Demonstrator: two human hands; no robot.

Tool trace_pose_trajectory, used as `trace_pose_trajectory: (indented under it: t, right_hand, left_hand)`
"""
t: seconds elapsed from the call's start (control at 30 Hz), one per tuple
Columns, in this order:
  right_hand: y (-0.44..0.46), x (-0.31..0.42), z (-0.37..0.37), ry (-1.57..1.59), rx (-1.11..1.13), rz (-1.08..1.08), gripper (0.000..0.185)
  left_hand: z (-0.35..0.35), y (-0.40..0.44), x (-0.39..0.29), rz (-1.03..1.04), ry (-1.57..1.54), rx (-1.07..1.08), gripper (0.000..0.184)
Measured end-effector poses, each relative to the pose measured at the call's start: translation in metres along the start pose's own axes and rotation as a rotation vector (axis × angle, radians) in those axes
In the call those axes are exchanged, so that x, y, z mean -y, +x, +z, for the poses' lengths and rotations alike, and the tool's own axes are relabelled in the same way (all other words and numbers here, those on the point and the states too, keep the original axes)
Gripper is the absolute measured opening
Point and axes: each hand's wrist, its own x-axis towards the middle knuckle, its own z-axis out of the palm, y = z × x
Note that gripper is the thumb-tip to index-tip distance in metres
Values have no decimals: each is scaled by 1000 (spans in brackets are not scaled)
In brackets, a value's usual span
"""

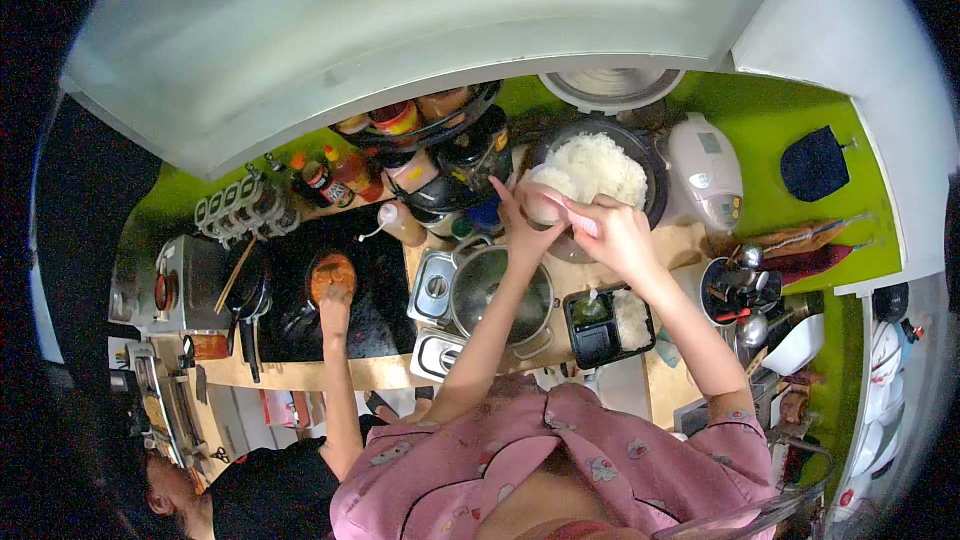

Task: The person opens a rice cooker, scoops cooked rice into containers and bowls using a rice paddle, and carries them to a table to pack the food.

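My left hand point(528, 224) is wrapped round a small round bowl point(541, 208) at the near left edge of the rice cooker. My right hand point(617, 237) grips the handle of a pink rice paddle point(566, 208), whose blade is over the bowl. White rice point(600, 168) fills the open cooker pot point(655, 175) behind my hands. White rice also shows at the bowl. Nearer to me, a black compartment tray point(592, 342) holds rice point(631, 320) on its right side and something green at its upper left.
A person in black point(270, 485) reaches over a pan of red-orange food point(331, 278) on the left cooktop. A lidded pot point(500, 295) stands below my left forearm. Utensils fill a holder point(715, 290) at right. A cabinet point(420, 10) overhangs the counter.
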Motion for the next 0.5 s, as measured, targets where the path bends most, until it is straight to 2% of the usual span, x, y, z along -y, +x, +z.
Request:
trace_pose_trajectory:
  t: [0.13,0.27,0.37,0.5]
  right_hand:
    - [2,-6,8,-29,-42,-12,34]
    - [-1,7,-6,-5,-124,32,32]
    - [-2,3,-6,-60,-21,93,34]
    - [3,-5,3,-98,-12,54,30]
  left_hand:
    - [-1,3,4,-21,-7,36,140]
    - [-2,5,8,48,47,47,140]
    - [0,2,5,-11,35,73,142]
    - [7,2,6,-18,40,68,140]
